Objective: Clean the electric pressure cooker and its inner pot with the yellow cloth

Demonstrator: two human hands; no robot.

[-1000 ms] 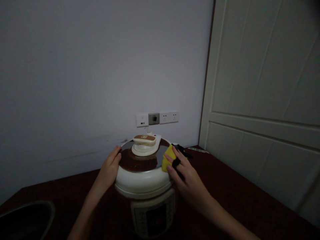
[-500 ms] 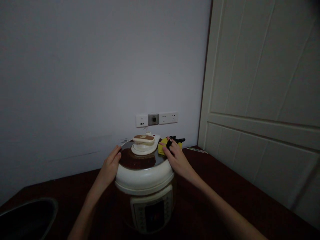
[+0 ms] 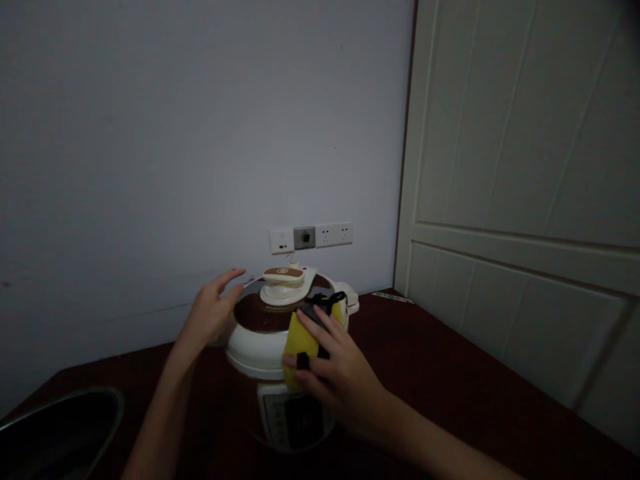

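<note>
An electric pressure cooker point(image 3: 255, 347) stands on the dark red tabletop. Its glossy brown and white lid carries a handle point(image 3: 283, 275), and a control panel is on the front. My right hand point(image 3: 335, 367) presses a yellow cloth point(image 3: 301, 337) with dark parts against the front right of the lid rim. A black band circles one of its fingers. At the lid's left edge, my left hand point(image 3: 210, 307) is raised with thumb and fingers apart, holding nothing. Whether its fingertips touch the lid I cannot tell.
Wall sockets point(image 3: 334, 235) sit on the pale wall behind the cooker. A dark basin-like opening with a light rim point(image 3: 120, 400) is at the lower left. A white panelled door point(image 3: 500, 200) stands at the right. A thin printed strip point(image 3: 393, 297) lies near the back corner.
My right hand has brought the yellow cloth from the lid's right side forward and down to its front rim. My left hand has lifted off the left edge, its fingers spreading.
</note>
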